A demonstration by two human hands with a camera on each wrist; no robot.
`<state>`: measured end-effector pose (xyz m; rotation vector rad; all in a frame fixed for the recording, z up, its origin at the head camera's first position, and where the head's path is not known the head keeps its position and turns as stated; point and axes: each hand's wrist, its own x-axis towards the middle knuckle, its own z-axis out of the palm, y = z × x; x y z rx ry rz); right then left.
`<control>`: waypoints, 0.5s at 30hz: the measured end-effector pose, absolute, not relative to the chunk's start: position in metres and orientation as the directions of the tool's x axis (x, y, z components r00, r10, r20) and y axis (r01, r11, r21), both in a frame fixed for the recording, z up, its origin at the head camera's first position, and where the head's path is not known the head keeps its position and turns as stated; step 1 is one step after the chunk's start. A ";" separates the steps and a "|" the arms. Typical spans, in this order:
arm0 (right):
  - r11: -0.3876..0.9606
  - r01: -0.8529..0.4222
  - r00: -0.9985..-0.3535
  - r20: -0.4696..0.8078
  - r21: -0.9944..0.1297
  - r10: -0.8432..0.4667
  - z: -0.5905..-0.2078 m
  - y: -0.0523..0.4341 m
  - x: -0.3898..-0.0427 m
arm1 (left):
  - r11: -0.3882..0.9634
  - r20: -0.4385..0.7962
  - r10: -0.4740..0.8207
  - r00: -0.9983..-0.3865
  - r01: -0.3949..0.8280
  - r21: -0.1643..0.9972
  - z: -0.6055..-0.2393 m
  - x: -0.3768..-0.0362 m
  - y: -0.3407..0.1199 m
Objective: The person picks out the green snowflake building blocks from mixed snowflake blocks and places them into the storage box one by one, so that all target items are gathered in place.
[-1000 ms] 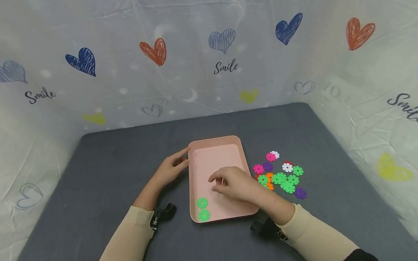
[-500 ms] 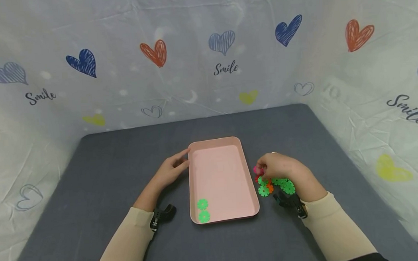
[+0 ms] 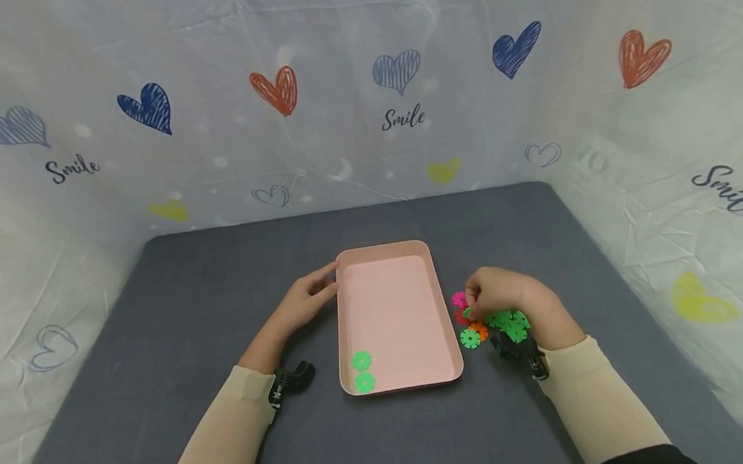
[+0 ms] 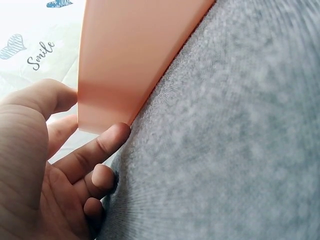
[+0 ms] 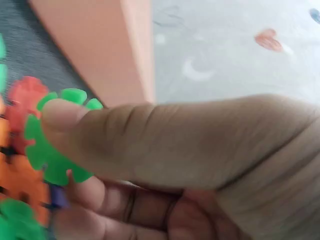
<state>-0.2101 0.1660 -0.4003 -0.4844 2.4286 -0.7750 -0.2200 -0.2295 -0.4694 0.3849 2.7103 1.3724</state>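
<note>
Right now the right hand (image 3: 500,296) is pinching, probably, one green snowflake disc (image 5: 50,145) from the pile (image 3: 501,320), so next it's needing a carry over to the pink tray (image 3: 443,306), which the left hand (image 3: 302,300) is touching with relaxed fingers.

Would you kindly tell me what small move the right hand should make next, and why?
Probably lift the green snowflake-shaped plastic disc and carry it left over the pink rectangular plastic tray. The right hand already pinches that disc at the pile beside the tray, two green discs already lie in the tray's near corner, and the left hand rests against the tray's far left edge.
</note>
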 end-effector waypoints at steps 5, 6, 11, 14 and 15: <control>0.668 -0.073 -0.855 -0.298 -0.741 -0.425 -0.374 0.163 -0.200 | 0.572 0.051 0.257 -0.965 0.194 0.797 -0.471 -0.221 -0.228; 0.632 -0.064 -0.868 -0.270 -0.773 -0.418 -0.370 0.159 -0.197 | 0.572 0.052 0.256 -0.965 0.195 0.797 -0.471 -0.221 -0.228; 0.394 -0.032 -0.901 -0.144 -0.919 -0.409 -0.358 0.129 -0.176 | 0.569 0.059 0.254 -0.965 0.199 0.798 -0.472 -0.221 -0.230; 0.275 -0.018 -0.892 -0.109 -0.961 -0.439 -0.359 0.108 -0.167 | 0.559 0.067 0.264 -0.962 0.209 0.802 -0.473 -0.220 -0.231; 0.248 -0.010 -0.887 -0.106 -0.969 -0.449 -0.361 0.102 -0.165 | 0.553 0.070 0.269 -0.961 0.214 0.805 -0.473 -0.220 -0.231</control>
